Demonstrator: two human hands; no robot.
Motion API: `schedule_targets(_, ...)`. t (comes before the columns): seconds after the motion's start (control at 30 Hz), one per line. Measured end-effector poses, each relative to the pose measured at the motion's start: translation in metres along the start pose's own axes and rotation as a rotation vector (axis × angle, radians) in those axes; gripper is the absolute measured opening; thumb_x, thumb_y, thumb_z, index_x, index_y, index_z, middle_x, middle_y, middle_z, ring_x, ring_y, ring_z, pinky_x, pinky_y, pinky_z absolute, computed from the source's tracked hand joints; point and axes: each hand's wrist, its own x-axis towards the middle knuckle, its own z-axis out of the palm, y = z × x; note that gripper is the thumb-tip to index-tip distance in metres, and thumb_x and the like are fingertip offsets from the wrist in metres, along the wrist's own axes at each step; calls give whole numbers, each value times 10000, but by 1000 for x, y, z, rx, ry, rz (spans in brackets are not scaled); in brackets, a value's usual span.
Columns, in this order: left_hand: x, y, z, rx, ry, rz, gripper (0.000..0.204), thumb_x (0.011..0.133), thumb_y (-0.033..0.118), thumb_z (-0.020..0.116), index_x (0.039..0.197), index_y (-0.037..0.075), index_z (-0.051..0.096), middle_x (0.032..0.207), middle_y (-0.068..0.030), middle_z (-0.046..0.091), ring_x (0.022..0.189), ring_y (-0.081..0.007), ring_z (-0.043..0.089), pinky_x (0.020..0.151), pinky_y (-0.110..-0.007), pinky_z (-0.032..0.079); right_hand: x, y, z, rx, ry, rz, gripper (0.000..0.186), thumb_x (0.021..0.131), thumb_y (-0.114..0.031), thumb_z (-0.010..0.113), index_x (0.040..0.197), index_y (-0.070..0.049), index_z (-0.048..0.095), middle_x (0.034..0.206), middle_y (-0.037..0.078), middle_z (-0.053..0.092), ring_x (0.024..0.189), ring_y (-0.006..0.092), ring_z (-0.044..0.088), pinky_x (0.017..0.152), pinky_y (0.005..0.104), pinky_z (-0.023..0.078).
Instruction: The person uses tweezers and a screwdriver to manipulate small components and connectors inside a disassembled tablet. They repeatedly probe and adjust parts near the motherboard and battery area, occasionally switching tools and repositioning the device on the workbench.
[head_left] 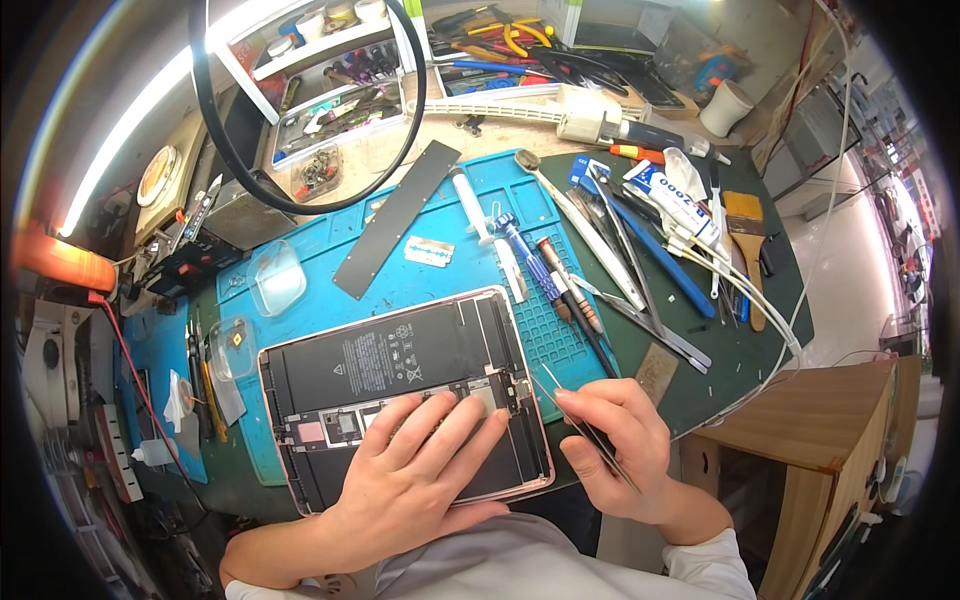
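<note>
Left hand (425, 450): palm down, fingers extended and slightly spread, resting across the near half of an opened tablet (395, 360); not clenched. Whether anything lies under the palm cannot be told. Right hand (625, 440): grasping thin metal tweezers (606, 447) between thumb and fingers; tips just beside the tablet's right edge, pointing away from the body. Tablet lies at the near edge of the blue mat (470, 275), close to the desk's (740, 350) front edge, slightly turned, black battery sections exposed. Beyond it on the mat: razor blade (428, 251); long dark strip (395, 220), slanting toward the far edge; syringe (472, 205), right of the strip. Clear box (278, 280) sits toward the mat's left edge. Wooden-handled brush (745, 230) lies near the desk's right edge.
</note>
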Motion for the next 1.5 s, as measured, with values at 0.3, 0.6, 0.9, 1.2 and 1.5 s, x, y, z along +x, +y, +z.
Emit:
schedule_targets(0.3,2,-1,8,-64,48,-24,905,824,702,753,1444,55,634,1432,-117,548,1307,-310,516,1140,-502,394,4,-2,2,-22,3,11,430,849,-25,840,1255,4,701,1079,138,717,876,278,686,752,361,544)
schedule_targets(0.6,5,6,4,-18,41,-56,818,877,608,731,1439,21,636,1420,-102,572,1297,-248,525,1145,-446,400,9,-1,3,-41,-35,-38,341,810,-25,875,1131,0,762,1055,116,764,865,286,713,730,365,564)
schedule_targets(0.9,7,4,7,-43,64,-43,788,856,599,764,1387,26,666,1427,-121,568,1269,-301,550,1123,-490,421,11,-3,7,-83,-42,-41,292,826,-20,859,1107,-3,781,1030,103,761,836,278,701,713,362,559)
schedule_targets(1.2,13,6,-1,-34,37,-18,750,852,518,763,1351,-34,664,1535,-139,565,1358,-260,529,1178,-422,379,13,-4,7,-79,-40,-41,282,826,-4,851,1098,-3,777,1020,104,757,830,282,696,716,362,557)
schedule_targets(1.5,18,-4,-3,-190,37,3,832,796,486,858,1401,-31,613,1554,-171,548,1342,-347,549,1153,-494,437,6,-4,0,93,25,127,239,910,-58,829,1128,12,760,1035,147,766,869,288,735,761,350,582)
